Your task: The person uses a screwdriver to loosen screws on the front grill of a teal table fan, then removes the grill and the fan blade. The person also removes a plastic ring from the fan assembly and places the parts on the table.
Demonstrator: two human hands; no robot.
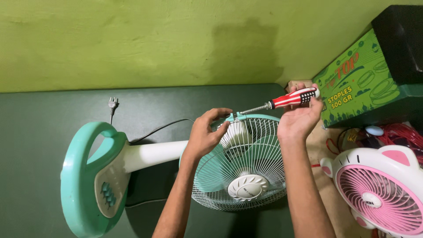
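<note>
Teal fan [240, 165] grille clip [236, 117] is pinched by the left hand [207, 134] while the right hand [299, 119], closed around the striped screwdriver [282, 101], should be kept aligned with the screw

A single head-worn camera looks steeply down from close range over a dark green table [35, 132], facing a yellow-green wall [132, 39], forearms entering from below.

A stand fan [176, 163] lies on the table [39, 123], base left, grille right. Its plug [113, 105] rests behind. A second fan [379, 194] sits right, a box [357, 83] behind it. The screwdriver [282, 100] points at the grille's rear rim.
</note>
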